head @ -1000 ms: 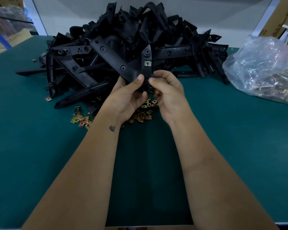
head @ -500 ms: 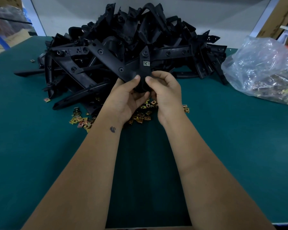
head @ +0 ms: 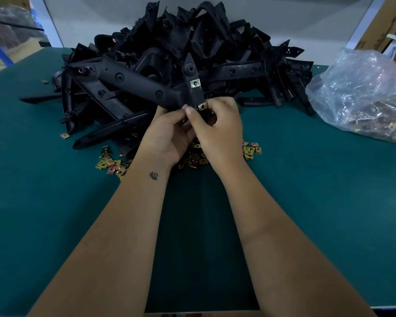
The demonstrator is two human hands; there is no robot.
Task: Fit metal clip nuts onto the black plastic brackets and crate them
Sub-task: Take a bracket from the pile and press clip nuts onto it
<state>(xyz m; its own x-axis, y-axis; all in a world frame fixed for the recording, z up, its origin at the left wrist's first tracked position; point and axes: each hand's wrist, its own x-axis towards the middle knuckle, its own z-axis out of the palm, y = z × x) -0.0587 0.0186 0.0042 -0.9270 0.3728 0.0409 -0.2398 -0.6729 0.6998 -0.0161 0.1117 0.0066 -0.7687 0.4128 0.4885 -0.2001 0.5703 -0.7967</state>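
A second clip nut (head: 202, 107) now shows on the bracket (head: 146, 84), pinched by the right hand (head: 217, 131); left hand (head: 167, 136) grips the bracket. Fitting looks nearly finished.

No readable text — cardboard boxes (head: 375, 26) at edges show print, too blurred to read.

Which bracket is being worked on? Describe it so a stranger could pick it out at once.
Start at the black heap on the green table. In front of it, both hands, left hand and right hand, hold one bracket up. Unlike the piled ones, it carries a clip nut on its arm, with a second nut at the fingertips.
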